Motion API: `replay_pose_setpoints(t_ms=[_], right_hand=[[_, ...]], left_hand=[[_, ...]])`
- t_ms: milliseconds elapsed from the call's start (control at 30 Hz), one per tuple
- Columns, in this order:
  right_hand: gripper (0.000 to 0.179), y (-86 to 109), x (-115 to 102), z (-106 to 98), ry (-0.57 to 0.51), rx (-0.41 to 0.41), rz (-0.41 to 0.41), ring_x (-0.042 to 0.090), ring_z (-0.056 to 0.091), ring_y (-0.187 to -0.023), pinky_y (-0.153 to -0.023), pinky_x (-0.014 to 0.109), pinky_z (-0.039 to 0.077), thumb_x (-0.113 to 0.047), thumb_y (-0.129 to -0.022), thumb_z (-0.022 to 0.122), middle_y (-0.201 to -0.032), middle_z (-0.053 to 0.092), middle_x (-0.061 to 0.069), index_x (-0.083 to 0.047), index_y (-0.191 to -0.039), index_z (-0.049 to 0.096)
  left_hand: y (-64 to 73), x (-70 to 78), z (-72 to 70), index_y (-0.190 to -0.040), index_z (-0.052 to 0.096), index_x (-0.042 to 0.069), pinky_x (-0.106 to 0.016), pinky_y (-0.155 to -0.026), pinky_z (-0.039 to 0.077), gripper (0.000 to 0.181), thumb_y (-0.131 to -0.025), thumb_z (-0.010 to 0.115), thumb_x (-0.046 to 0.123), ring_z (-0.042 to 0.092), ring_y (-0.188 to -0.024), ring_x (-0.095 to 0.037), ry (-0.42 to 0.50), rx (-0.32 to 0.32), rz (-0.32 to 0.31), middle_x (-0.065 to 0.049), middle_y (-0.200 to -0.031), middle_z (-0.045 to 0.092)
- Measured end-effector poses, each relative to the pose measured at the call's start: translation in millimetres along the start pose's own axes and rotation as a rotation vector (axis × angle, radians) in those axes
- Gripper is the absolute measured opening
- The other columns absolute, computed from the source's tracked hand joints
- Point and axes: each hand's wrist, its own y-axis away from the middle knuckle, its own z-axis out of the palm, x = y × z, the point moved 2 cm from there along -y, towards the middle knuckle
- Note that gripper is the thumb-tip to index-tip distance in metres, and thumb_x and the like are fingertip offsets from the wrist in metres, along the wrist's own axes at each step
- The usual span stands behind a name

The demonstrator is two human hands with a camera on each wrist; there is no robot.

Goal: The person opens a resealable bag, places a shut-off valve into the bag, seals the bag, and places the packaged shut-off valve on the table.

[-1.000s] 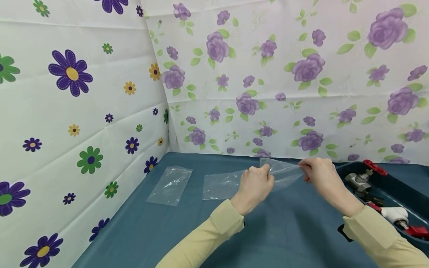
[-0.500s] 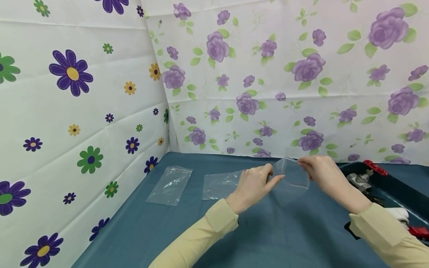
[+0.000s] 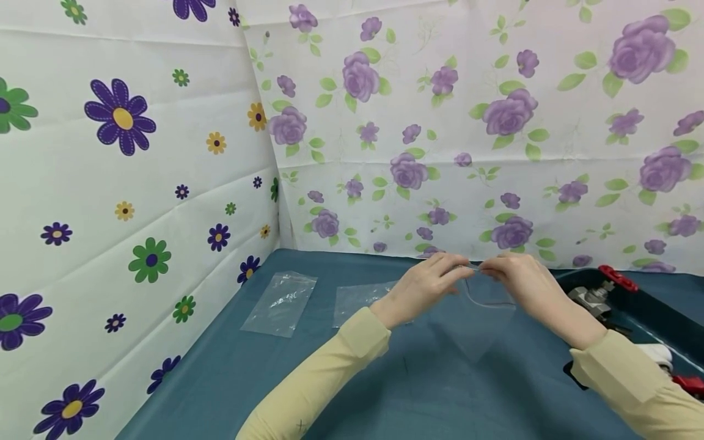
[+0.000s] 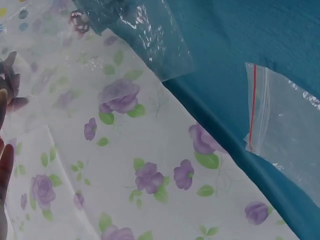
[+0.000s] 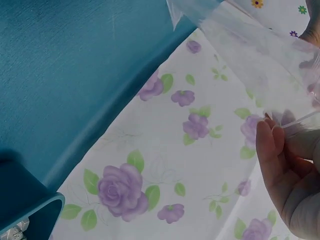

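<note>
A clear zip-lock bag [image 3: 478, 330] hangs between my two hands above the blue cloth, its mouth spread in a curved line. With thumb and fingertips my left hand [image 3: 418, 287] pinches one side of the mouth. On the other side, my right hand [image 3: 525, 293] pinches the rim, close to the left fingertips. In the right wrist view the film of the bag [image 5: 250, 55] stretches above the curled fingers of the right hand [image 5: 287, 175]. Only a strip of the left hand [image 4: 5, 175] shows in the left wrist view.
Two flat clear bags lie on the cloth: one at the left [image 3: 280, 304], another [image 3: 354, 302] partly behind my left forearm. A dark blue bin [image 3: 660, 305] with metal valves and red handles stands at the right. Flowered sheets [image 3: 330, 122] hang behind and left.
My left hand has come in close to the right hand and taken the bag's rim. The stretched bag now hangs down with its mouth spread apart.
</note>
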Motion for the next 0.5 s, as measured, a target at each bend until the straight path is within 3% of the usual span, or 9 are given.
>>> replay_pose_setpoints(t_ms=[100, 200, 300, 500], right_hand=[[0.012, 0.3, 0, 2, 0.009, -0.01, -0.005, 0.015, 0.056, -0.063, -0.054, 0.03, 0.046, 0.003, -0.081, 0.063, -0.076, 0.057, 0.001, -0.005, -0.089, 0.069], [0.011, 0.2, 1, 3, 0.013, -0.015, -0.007, 0.014, 0.055, -0.061, -0.051, 0.027, 0.044, 0.002, -0.082, 0.063, -0.075, 0.056, 0.0, -0.006, -0.088, 0.069], [0.011, -0.3, 1, 4, 0.009, -0.015, -0.006, 0.013, 0.054, -0.06, -0.05, 0.025, 0.042, 0.001, -0.082, 0.063, -0.074, 0.055, -0.001, -0.007, -0.087, 0.068], [0.017, -2.9, 6, 7, -0.006, -0.02, -0.052, 0.01, 0.051, -0.06, -0.05, 0.024, 0.041, 0.004, -0.081, 0.063, -0.077, 0.054, -0.004, -0.009, -0.091, 0.069]], left_hand=[[-2.3, 1.0, -0.2, -0.107, 0.063, 0.009, -0.017, -0.094, 0.03, 0.027, -0.082, 0.069, 0.016, 0.046, -0.106, -0.015, 0.005, -0.007, 0.03, -0.005, -0.111, 0.053], [-3.8, 2.7, 0.1, -0.094, 0.066, 0.014, -0.014, -0.086, 0.034, 0.01, -0.086, 0.063, 0.019, 0.05, -0.092, -0.011, -0.026, -0.017, 0.071, 0.001, -0.098, 0.057], [-3.8, 5.8, 1.6, -0.086, 0.066, 0.017, -0.011, -0.078, 0.036, 0.008, -0.087, 0.06, 0.022, 0.049, -0.079, -0.009, -0.026, -0.025, 0.121, 0.006, -0.088, 0.059], [-5.7, 12.3, 0.7, -0.083, 0.068, 0.018, -0.014, -0.088, 0.032, 0.005, -0.085, 0.065, 0.022, 0.05, -0.092, -0.01, 0.088, 0.0, 0.189, 0.006, -0.09, 0.06]])
